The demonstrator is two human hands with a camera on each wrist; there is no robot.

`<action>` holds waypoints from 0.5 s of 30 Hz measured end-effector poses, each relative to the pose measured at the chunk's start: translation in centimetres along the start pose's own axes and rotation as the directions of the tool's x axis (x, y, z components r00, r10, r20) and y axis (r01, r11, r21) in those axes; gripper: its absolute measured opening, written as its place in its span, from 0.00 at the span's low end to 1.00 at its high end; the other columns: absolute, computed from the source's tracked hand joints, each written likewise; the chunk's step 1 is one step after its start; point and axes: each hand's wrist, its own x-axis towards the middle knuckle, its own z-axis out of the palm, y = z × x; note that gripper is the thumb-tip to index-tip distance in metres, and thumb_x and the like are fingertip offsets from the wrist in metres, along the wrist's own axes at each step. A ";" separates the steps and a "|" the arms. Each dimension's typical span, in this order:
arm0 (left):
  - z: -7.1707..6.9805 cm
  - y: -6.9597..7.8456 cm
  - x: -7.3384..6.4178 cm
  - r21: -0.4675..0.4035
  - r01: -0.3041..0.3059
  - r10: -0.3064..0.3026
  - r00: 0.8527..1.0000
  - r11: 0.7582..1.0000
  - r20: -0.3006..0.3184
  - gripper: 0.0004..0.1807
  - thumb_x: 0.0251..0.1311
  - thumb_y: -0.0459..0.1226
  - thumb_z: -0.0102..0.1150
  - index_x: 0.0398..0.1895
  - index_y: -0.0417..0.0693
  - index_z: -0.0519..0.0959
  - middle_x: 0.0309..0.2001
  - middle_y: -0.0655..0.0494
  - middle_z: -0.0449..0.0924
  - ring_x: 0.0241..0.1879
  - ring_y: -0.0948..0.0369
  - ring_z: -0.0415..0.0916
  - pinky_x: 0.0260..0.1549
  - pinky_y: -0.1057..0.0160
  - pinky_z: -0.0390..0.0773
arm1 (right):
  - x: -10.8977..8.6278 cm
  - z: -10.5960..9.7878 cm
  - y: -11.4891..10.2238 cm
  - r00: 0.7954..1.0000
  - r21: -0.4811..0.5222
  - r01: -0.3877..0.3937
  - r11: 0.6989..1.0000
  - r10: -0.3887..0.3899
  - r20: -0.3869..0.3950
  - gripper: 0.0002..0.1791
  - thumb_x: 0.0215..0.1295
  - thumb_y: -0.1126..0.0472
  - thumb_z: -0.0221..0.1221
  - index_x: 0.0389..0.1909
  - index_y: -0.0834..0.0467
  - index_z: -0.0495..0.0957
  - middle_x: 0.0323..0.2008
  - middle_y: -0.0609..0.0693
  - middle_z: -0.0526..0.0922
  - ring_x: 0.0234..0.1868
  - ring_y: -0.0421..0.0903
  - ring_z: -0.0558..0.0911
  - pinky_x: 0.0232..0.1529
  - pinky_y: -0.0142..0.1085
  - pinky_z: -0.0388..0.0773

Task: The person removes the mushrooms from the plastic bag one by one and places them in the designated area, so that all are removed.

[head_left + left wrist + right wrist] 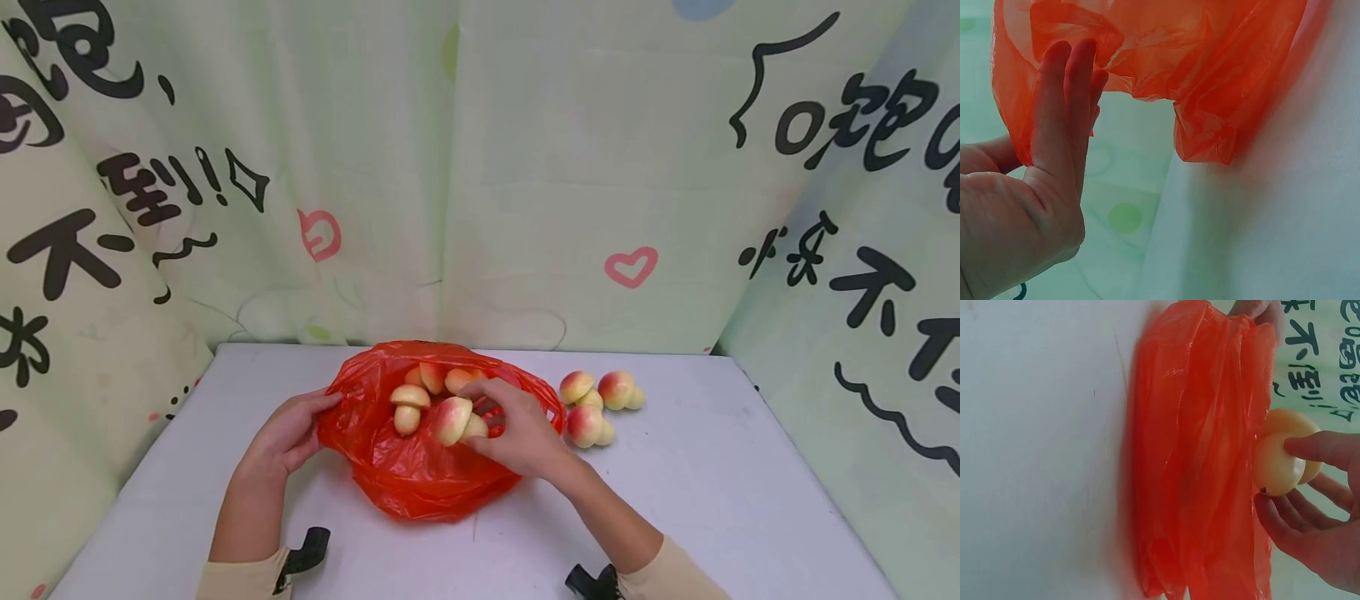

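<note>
A red plastic bag point(420, 487) sits on the table with its mouth spread wide. Inside lie several toy mushrooms, among them one with a tan cap point(408, 396). At the bag's left edge my left hand point(292, 429) grips the plastic; in the left wrist view the rim runs between thumb and straight fingers point(1054, 112). My right hand point(517, 425) holds a toy mushroom point(453, 420) with a pink and yellow cap over the bag's mouth. The right wrist view shows its pale round stem point(1277, 465) between thumb and fingers, right at the rim.
Three more pink and yellow toy mushrooms point(585, 425) lie grouped on the white table point(720, 500), right of the bag. Behind the table's far edge hangs a pale green printed curtain point(525, 208), which also closes off both sides.
</note>
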 end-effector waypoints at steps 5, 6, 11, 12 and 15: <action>0.0 0.1 -0.1 -0.002 0.003 -0.003 1.000 1.000 -0.001 0.31 0.79 0.44 0.52 0.80 0.45 0.61 0.57 0.60 0.79 0.52 0.62 0.80 0.54 0.64 0.85 | -0.6 -0.6 -0.1 1.000 -0.009 -0.003 1.000 0.003 -0.015 0.31 0.58 0.64 0.74 0.62 0.43 0.77 0.58 0.40 0.81 0.56 0.46 0.82 0.48 0.46 0.89; 0.0 0.1 -0.1 -0.002 0.004 -0.004 1.000 1.000 0.001 0.32 0.79 0.44 0.52 0.80 0.45 0.61 0.57 0.60 0.79 0.52 0.62 0.80 0.54 0.64 0.85 | -0.7 -0.7 -0.1 1.000 -0.015 0.000 1.000 0.000 -0.019 0.31 0.58 0.64 0.74 0.62 0.43 0.77 0.57 0.40 0.81 0.56 0.46 0.82 0.48 0.46 0.89; 0.1 0.2 -0.1 -0.003 0.007 -0.007 1.000 1.000 0.002 0.32 0.79 0.44 0.53 0.81 0.46 0.60 0.58 0.60 0.79 0.52 0.62 0.80 0.54 0.64 0.85 | -1.2 -1.5 0.1 0.999 -0.033 0.023 0.999 -0.024 -0.029 0.30 0.59 0.65 0.73 0.61 0.44 0.78 0.57 0.39 0.81 0.54 0.45 0.83 0.50 0.45 0.89; 0.1 0.2 -0.2 -0.004 0.009 -0.009 1.000 1.000 0.000 0.32 0.79 0.44 0.53 0.81 0.46 0.60 0.58 0.60 0.79 0.52 0.62 0.80 0.54 0.64 0.85 | -1.4 -1.7 0.1 0.999 -0.039 0.032 0.999 -0.033 -0.032 0.29 0.59 0.65 0.73 0.61 0.44 0.78 0.56 0.39 0.82 0.54 0.44 0.83 0.50 0.43 0.89; 0.1 0.2 -0.2 -0.007 0.009 -0.009 1.000 1.000 0.000 0.32 0.79 0.44 0.53 0.81 0.46 0.60 0.58 0.60 0.79 0.52 0.62 0.80 0.54 0.64 0.85 | -1.8 -2.2 0.3 0.998 -0.030 0.042 0.999 -0.043 -0.034 0.28 0.59 0.65 0.72 0.60 0.44 0.78 0.56 0.39 0.82 0.52 0.44 0.83 0.50 0.41 0.88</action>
